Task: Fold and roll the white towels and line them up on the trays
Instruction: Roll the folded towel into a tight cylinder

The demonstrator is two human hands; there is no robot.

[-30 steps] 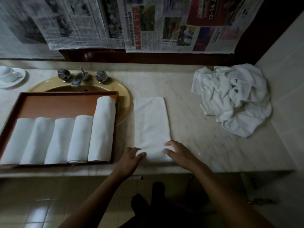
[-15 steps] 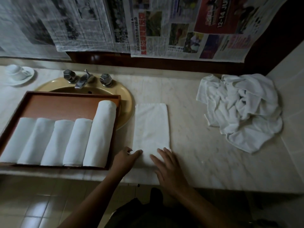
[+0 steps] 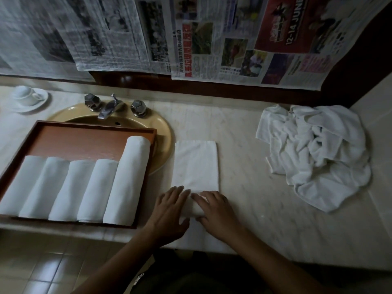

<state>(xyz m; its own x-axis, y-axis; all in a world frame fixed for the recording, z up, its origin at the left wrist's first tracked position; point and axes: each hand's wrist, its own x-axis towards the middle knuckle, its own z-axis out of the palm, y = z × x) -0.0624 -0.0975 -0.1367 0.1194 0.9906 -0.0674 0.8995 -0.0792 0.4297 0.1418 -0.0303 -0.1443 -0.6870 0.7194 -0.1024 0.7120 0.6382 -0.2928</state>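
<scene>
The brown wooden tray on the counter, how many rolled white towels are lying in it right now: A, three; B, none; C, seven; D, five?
D: five rolled white towels lie side by side in the brown wooden tray, the rightmost one longer than the other four.
</scene>
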